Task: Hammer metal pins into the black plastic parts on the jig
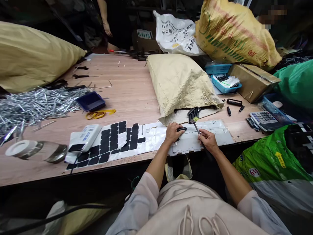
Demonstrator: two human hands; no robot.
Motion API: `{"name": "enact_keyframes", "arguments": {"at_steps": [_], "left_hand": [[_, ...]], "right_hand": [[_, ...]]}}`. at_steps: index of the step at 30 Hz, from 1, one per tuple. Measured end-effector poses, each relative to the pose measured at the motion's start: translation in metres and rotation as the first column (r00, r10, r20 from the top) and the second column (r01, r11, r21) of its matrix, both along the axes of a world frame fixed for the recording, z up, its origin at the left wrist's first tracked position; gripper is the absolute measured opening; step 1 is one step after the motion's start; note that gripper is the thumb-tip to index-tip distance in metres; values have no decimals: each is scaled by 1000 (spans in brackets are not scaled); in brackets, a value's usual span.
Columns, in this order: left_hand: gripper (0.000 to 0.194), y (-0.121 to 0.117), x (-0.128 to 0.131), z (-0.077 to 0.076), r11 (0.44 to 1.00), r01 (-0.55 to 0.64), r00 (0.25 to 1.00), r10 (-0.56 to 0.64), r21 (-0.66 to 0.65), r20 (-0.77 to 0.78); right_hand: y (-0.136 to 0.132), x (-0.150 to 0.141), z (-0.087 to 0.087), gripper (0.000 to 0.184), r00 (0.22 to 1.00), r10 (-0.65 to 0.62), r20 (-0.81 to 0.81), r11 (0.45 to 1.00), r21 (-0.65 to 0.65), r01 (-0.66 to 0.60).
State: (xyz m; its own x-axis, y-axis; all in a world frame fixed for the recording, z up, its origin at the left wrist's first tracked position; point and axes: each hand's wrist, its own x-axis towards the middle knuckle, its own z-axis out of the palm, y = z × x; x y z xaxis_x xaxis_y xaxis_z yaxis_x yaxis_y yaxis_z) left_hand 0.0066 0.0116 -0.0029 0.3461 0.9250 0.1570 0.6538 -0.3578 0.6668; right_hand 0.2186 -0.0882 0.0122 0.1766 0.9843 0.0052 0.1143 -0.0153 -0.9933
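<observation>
My left hand (173,133) is closed around a small black rod-like piece (182,129), its tip pointing right above a grey board (217,130) at the table's front edge. My right hand (207,139) grips a hammer (197,129) with a metal shaft and dark handle; a yellow-green patch shows at its head. Just beyond the head, several black parts (193,113) spill from the mouth of a big beige sack (178,78). Left of my left hand lie white sheets of black rounded stickers (113,137). My fingers partly hide the black piece.
Thin metal rods (36,104) are heaped at left, near a dark blue tray (91,101) and a jar (36,150). A white electronic device (85,138) sits on the sheets. A calculator (265,120), cardboard box (251,80) and green bag (271,156) are at right. Another person's arm (104,16) shows behind.
</observation>
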Motion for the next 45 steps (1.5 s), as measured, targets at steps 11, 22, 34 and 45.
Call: {"name": "enact_keyframes", "arguments": {"at_steps": [11, 22, 34, 45], "left_hand": [[18, -1, 3, 1, 998, -36, 999, 37, -41, 4], [18, 0, 2, 2, 999, -16, 1000, 15, -37, -10], [18, -4, 0, 10, 999, 5, 999, -3, -51, 37], [19, -150, -54, 21, 882, 371, 928, -344, -291, 140]], "right_hand": [[-2, -16, 4, 44, 994, 102, 46, 994, -30, -101], [1, -23, 8, 41, 982, 174, 69, 985, -14, -173], [9, 0, -2, 41, 986, 4, -166, 1000, 17, -1], [12, 1, -4, 42, 978, -1, -208, 1000, -11, -1]]}}
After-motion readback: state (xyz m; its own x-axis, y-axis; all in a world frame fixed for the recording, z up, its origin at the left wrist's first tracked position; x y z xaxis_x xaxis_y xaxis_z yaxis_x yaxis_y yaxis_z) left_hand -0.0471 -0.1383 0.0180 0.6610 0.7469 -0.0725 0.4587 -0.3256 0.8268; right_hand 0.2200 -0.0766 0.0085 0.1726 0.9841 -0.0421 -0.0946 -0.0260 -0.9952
